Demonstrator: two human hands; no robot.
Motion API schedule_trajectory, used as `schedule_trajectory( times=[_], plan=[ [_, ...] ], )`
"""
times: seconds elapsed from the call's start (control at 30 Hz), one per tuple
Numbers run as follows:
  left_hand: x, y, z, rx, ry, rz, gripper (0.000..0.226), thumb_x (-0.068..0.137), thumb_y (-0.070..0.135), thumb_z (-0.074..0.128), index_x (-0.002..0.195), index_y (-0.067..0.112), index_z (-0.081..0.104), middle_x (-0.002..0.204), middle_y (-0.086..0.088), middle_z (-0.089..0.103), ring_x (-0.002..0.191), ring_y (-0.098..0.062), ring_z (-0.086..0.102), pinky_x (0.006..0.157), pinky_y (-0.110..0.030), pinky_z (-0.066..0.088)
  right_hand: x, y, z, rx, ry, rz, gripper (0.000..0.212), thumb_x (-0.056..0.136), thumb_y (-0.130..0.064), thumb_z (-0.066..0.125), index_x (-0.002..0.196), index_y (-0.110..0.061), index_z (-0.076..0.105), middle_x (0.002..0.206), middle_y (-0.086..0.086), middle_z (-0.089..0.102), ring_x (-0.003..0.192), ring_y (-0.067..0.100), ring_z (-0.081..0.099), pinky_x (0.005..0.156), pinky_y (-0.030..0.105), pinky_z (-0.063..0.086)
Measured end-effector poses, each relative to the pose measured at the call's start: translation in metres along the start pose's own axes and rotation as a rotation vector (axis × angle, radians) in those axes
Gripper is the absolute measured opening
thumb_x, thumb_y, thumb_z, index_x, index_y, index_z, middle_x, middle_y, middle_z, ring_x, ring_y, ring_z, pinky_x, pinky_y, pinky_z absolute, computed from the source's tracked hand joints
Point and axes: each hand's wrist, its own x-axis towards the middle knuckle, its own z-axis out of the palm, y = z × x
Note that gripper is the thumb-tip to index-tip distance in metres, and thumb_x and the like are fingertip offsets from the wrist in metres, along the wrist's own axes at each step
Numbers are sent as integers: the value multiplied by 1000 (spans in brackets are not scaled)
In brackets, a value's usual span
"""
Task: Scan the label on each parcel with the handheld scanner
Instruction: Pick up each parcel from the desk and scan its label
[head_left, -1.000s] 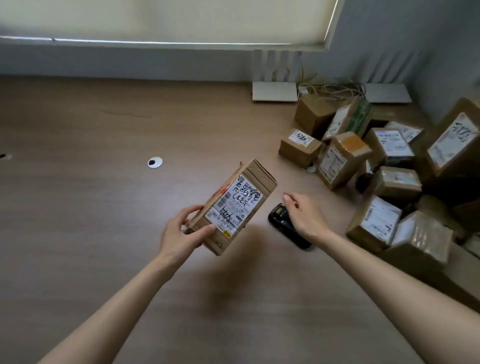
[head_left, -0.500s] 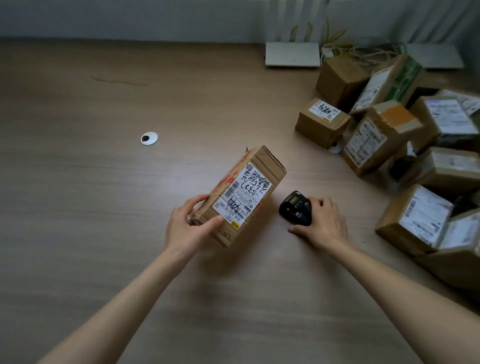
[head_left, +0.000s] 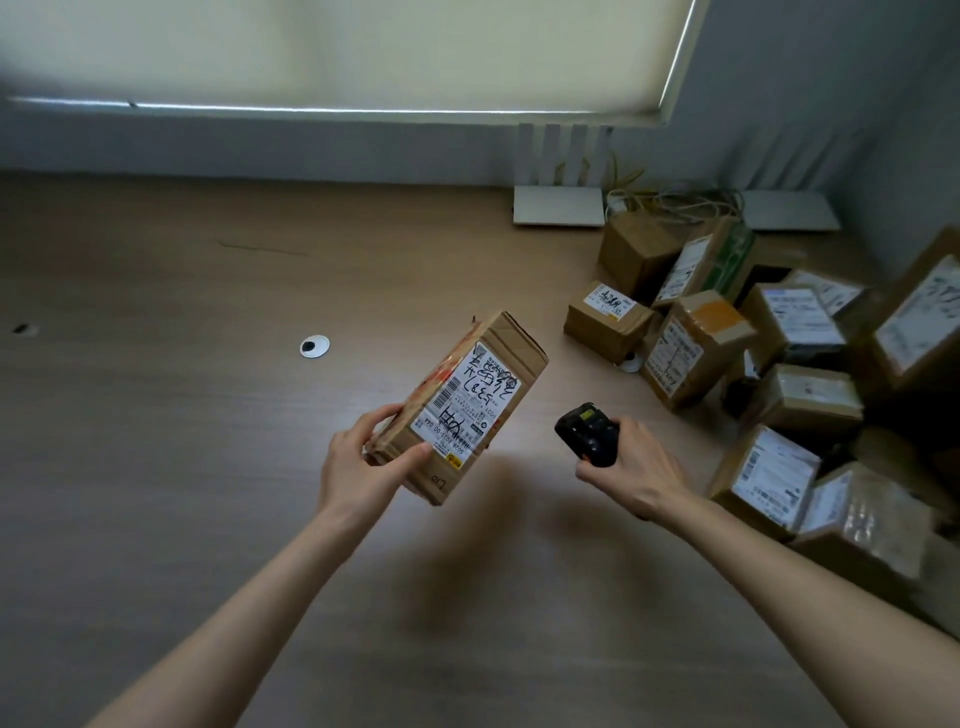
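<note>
Parcel in hand: the left hand (head_left: 358, 467) held a long cardboard parcel (head_left: 460, 405) tilted above the surface (head_left: 156, 467), label (head_left: 465, 402) facing up; grip clamped on its near end, thumb over the label's lower edge.
Scanner: the black handheld scanner (head_left: 587, 434) sat just right of the parcel, raised off the surface, in the right hand (head_left: 631, 467); grip clamped around its body, head pointing away from the person.
Change: a second earlier the scanner lay flat on the surface with the right hand only reaching for it; half a second earlier the hand covered it; it had since been lifted. The parcel kept roughly the same tilt.
Meaning: pickup judged complete; the scanner was not yet aimed at the label, so the scan of this parcel was still pending.
Next step (judgement): turn the scanner head left toward the barcode.
Remaining parcels: a heap of boxes (head_left: 779, 374) lay to the right of the scanner, against the wall.
Other: a small white disc (head_left: 314, 346) lay left of the parcel.
</note>
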Motion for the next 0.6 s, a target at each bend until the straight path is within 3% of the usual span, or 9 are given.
schedule_trajectory(
  times=[0.13, 0.33, 0.47, 0.6],
  plan=[
    [-2, 40, -19, -13, 37, 61, 67, 56, 66, 82, 118, 58, 61, 113, -7, 62, 99, -25, 70, 88, -50, 60, -19, -17, -45, 2, 75, -43, 75, 80, -71, 60, 135, -21, 47, 120, 4, 60, 97, 23, 59, 79, 36, 55],
    [-9, 116, -56, -29, 62, 192, 57, 62, 53, 87, 115, 55, 65, 109, 0, 66, 96, -19, 71, 85, -49, 61, -44, -54, -121, -78, 165, -118, 78, 91, -79, 45, 143, -22, 45, 129, 5, 59, 108, 28, 61, 85, 41, 53],
    [-13, 159, -78, 5, 73, 239, 66, 58, 66, 83, 119, 58, 61, 113, -3, 62, 99, -22, 69, 83, -49, 61, -62, -76, -167, -112, 203, -161, 77, 92, -76, 45, 147, -21, 42, 135, 7, 56, 115, 32, 61, 90, 43, 52],
    [-13, 189, -96, 7, 88, 281, 72, 55, 70, 84, 122, 57, 61, 113, -5, 66, 99, -21, 70, 83, -50, 61, -74, -94, -203, -157, 244, -201, 76, 94, -74, 44, 150, -23, 36, 139, 5, 53, 118, 32, 61, 83, 40, 48]
  ],
)
